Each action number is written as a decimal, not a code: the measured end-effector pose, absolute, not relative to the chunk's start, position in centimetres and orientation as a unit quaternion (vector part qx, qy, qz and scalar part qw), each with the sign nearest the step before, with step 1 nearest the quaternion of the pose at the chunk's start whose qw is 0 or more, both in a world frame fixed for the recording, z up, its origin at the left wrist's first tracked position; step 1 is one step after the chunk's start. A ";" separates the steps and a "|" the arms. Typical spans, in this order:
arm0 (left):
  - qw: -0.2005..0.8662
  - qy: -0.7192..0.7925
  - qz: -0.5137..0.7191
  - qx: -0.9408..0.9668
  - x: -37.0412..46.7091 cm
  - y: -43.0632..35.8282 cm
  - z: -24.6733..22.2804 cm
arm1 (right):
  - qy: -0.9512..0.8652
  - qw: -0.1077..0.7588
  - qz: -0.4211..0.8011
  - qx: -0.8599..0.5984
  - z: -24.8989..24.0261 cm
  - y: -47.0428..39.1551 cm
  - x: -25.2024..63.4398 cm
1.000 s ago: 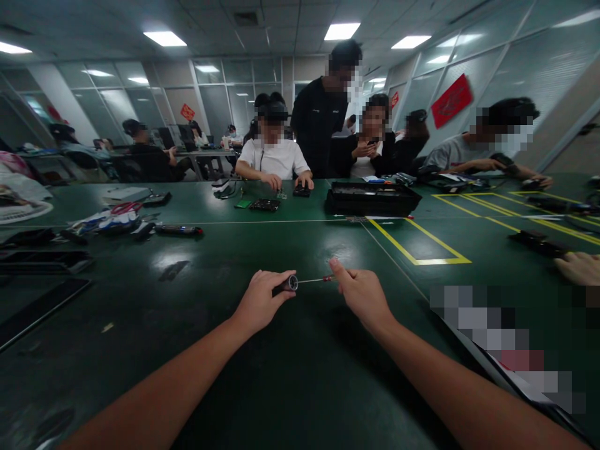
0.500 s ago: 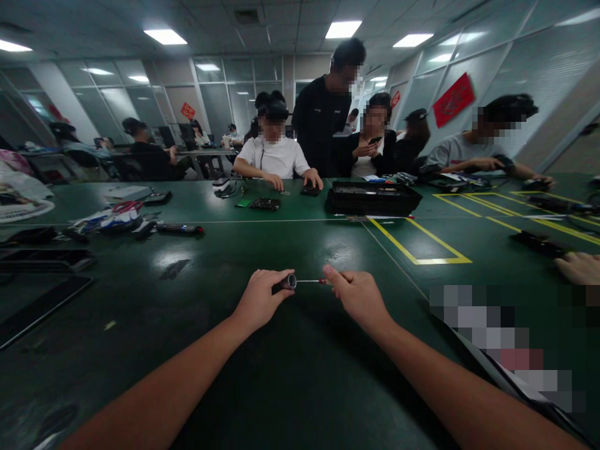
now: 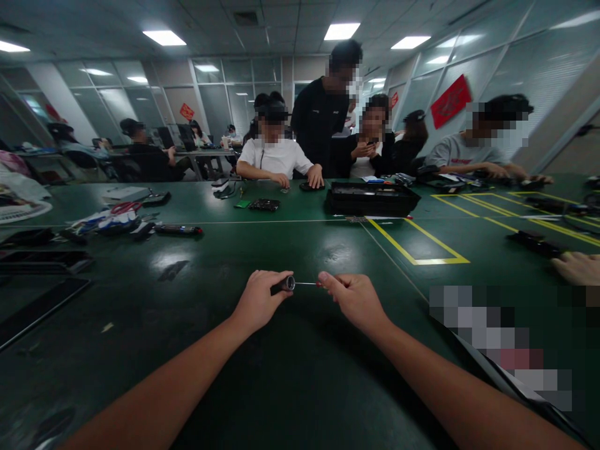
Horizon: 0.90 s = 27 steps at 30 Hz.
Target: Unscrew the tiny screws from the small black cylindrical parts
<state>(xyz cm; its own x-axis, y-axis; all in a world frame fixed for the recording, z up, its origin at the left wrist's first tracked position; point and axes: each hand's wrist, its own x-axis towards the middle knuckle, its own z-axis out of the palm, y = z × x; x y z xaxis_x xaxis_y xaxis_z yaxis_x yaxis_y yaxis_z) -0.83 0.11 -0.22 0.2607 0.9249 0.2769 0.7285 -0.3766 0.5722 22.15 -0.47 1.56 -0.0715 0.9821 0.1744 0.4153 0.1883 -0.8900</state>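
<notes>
My left hand point(image 3: 257, 301) is closed around a small dark cylinder point(image 3: 290, 283) with a silvery round rim, its open-looking end turned toward my right side. Thumb and fingers grip it from below and above. In my right hand point(image 3: 355, 296) is a thin screwdriver point(image 3: 307, 284), pinched by a handle that shows a bit of red. Its metal shaft points left and level, and the tip meets the cylinder's rim area; whether it goes inside I cannot tell. Both hands are above the green table point(image 3: 281, 381).
A long black tray point(image 3: 372, 201) stands ahead, near a person in white handling small parts. A dark flashlight-like tube point(image 3: 178, 230) and red-handled scissors point(image 3: 126, 208) lie to the left, with black frames nearby. Yellow tape point(image 3: 440, 261) marks the right side, where another person's hand point(image 3: 580, 267) rests.
My right hand has shifted very slightly, and a little less of the screwdriver's shaft end shows red. The cylinder stays in my left hand. Across the table, the person's hands have moved a bit.
</notes>
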 end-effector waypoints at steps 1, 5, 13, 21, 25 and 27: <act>0.168 0.534 0.291 0.776 -0.9 0.1 -0.2 | -0.653 0.414 0.340 -0.535 1.6 -0.5 22.2; 0.170 0.532 0.289 0.777 -0.9 0.2 -0.1 | -0.682 0.404 0.336 -0.508 1.5 -0.8 22.2; 0.179 0.523 0.306 0.775 -0.7 0.3 -0.2 | -0.702 0.402 0.293 -0.510 1.5 -1.3 21.8; 0.169 0.503 0.310 0.789 -0.8 0.2 -0.6 | -0.615 0.399 0.304 -0.608 1.3 0.3 22.4; 0.173 0.510 0.293 0.790 -0.7 -0.1 -0.1 | -0.639 0.374 0.303 -0.600 1.2 0.3 22.4; 0.175 0.512 0.287 0.790 -0.6 -0.2 0.1 | -0.654 0.365 0.296 -0.593 1.4 0.2 22.3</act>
<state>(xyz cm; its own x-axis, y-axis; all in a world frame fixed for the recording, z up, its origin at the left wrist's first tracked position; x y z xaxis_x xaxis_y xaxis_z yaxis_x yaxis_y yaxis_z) -0.61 -0.18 0.10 0.3107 0.9100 0.2745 0.7097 -0.4142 0.5700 22.35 0.15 1.41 -0.0318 0.9915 0.1264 0.5599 0.1224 -0.8194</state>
